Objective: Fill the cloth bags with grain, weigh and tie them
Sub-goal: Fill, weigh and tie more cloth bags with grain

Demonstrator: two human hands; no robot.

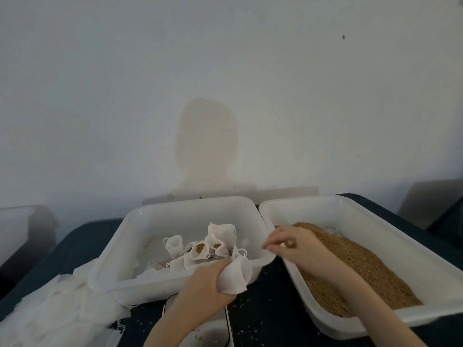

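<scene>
The left hand [213, 276] grips a white cloth bag [236, 276], fingers curled round its fabric, at the near right corner of the left tub [140, 221]. The bag hangs over that tub's near rim, its long axis running roughly up and down, its mouth turned up toward the tub's inside and its closed end down toward the table [265, 301]. Whether it holds any grain cannot be told.

The right hand [288, 242] hovers over the gap between the two tubs, fingers bent and fingertips drawn together as if pinching something small; what it pinches, if anything, is too small to make out.

Inside the left tub stand several bags [200, 249], mouths open upward, some showing brown grain inside. The right tub [350, 209] sits just beside the left one, touching or nearly so at the far corners, and holds a bed of grain [363, 266] along its near side. Loose grains dot the dark table between the tubs. A heap of empty bags [57, 309] lies at the left. Under the left forearm sits a white device [213, 331], perhaps a scale, mostly hidden.
</scene>
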